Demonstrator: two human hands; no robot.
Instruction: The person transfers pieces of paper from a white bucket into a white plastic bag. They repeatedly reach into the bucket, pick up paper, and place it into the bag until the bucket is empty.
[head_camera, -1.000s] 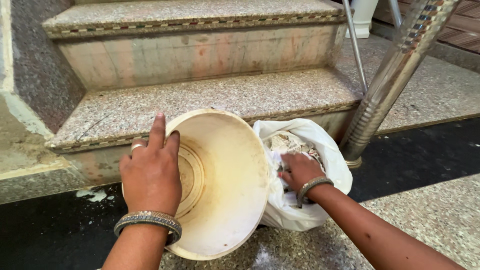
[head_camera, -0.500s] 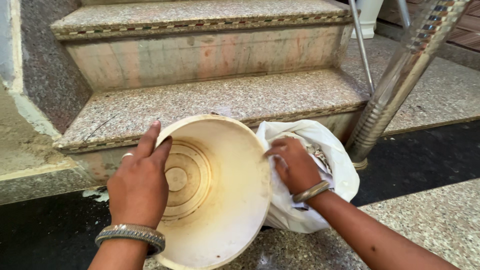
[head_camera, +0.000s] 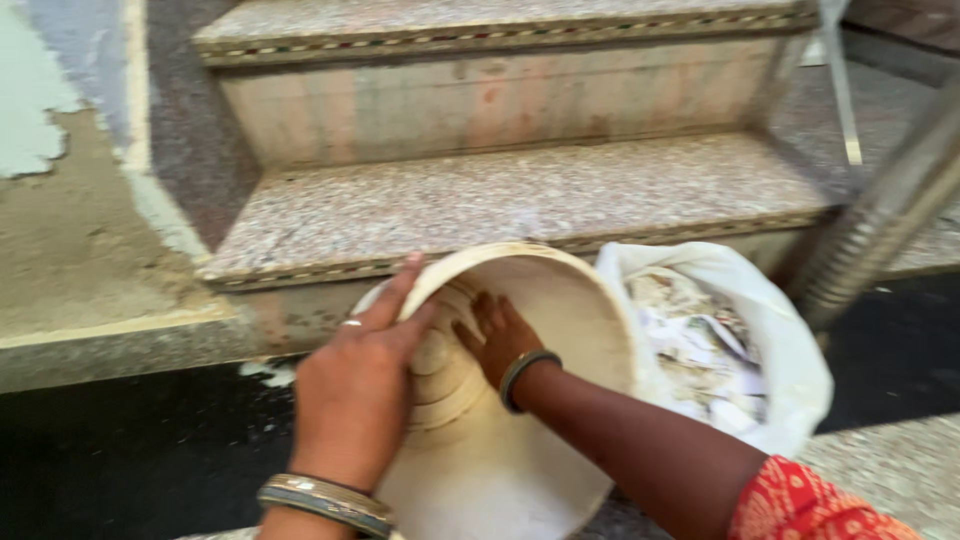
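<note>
A cream plastic bucket (head_camera: 520, 440) lies tipped on its side at the foot of a stone staircase, its open mouth turned up toward the camera. The left hand (head_camera: 355, 395) grips the bucket's rim on the left side: the thumb and forefinger pinch the edge, the other fingers (head_camera: 400, 290) lie close together along the outside wall, and a ring shows on one of them. A stack of metal bangles (head_camera: 325, 500) circles that wrist.

The right hand (head_camera: 500, 335) is reached well inside the bucket, palm down against the ridged round bottom, with the fingers slightly spread and their tips touching the inner surface (whether anything is under the palm cannot be told). A dark bangle (head_camera: 528, 375) sits on this wrist, and a red patterned sleeve (head_camera: 810, 505) shows at the lower right corner.

Just beside the bucket on the right, touching its wall, stands an open white plastic bag (head_camera: 760, 350) filled with crumpled paper and scraps (head_camera: 690, 345). Behind both runs the lowest speckled granite step (head_camera: 520, 195), with a second step (head_camera: 480, 20) above it. A ribbed metal railing post (head_camera: 880, 215) rises at a slant on the right, blurred. To the left is a wall with peeling pale paint (head_camera: 60, 150), and a dark floor (head_camera: 130, 440) lies below it.
</note>
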